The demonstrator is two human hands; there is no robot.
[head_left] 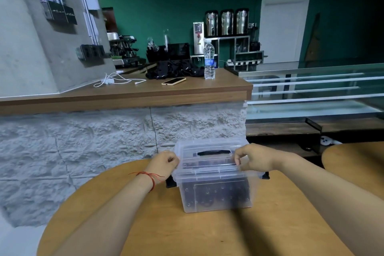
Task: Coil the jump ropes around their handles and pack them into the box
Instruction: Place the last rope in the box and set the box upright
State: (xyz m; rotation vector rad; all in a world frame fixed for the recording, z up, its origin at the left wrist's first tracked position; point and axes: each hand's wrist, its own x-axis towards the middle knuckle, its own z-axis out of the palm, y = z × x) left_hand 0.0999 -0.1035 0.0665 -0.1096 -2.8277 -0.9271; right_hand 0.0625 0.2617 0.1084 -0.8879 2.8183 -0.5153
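Observation:
A clear plastic box [216, 195] stands on the round wooden table [166, 230], with dark coiled jump ropes [207, 197] showing through its front wall. Its clear lid [207, 162], which has a black carry handle [214, 153], lies on top, slightly tilted. My left hand [164, 162] grips the lid's left edge with curled fingers. My right hand [252, 157] pinches the lid's right edge. Black side latches [265, 175] stick out at both ends of the box.
Behind the table rises a rough white wall under a wooden counter [145, 91]. On the counter lie a phone [173, 81], a water bottle [209, 61], white cables and dark cloth. A second round table [357, 162] is at right.

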